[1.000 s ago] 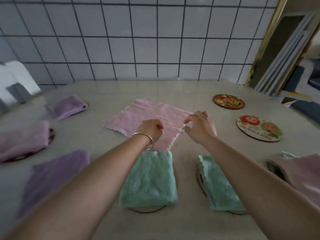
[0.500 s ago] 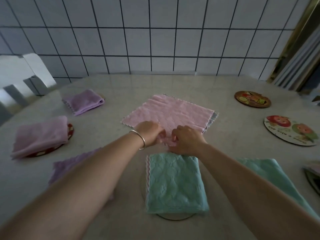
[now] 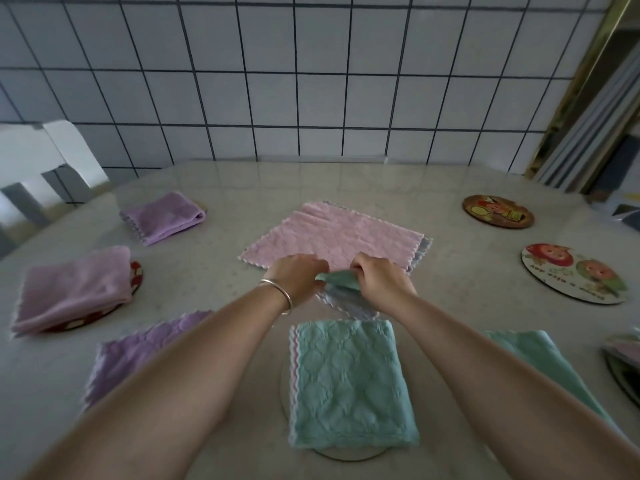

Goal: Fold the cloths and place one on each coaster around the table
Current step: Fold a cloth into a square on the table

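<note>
A pink cloth (image 3: 341, 239) lies flat in the middle of the table, on top of a grey-blue one whose edge shows at its right. My left hand (image 3: 294, 277) and my right hand (image 3: 379, 280) meet at the stack's near corner and pinch it; a green fold (image 3: 341, 279) and grey-blue layers show between the fingers. A folded green cloth (image 3: 348, 384) covers a coaster just in front of me. Folded purple cloths (image 3: 162, 216) (image 3: 74, 289) rest on coasters at the left. Two bare round coasters (image 3: 498, 211) (image 3: 573, 273) lie at the right.
A purple cloth (image 3: 138, 351) lies by my left forearm, and another green cloth (image 3: 533, 355) under my right forearm. A dark coaster with a cloth (image 3: 623, 355) shows at the right edge. A tiled wall stands behind the table, a white chair (image 3: 45, 161) at the left.
My hands came together at the near corner of the pink stack and lifted it, so green and grey-blue layers now show. The view shifted left and down.
</note>
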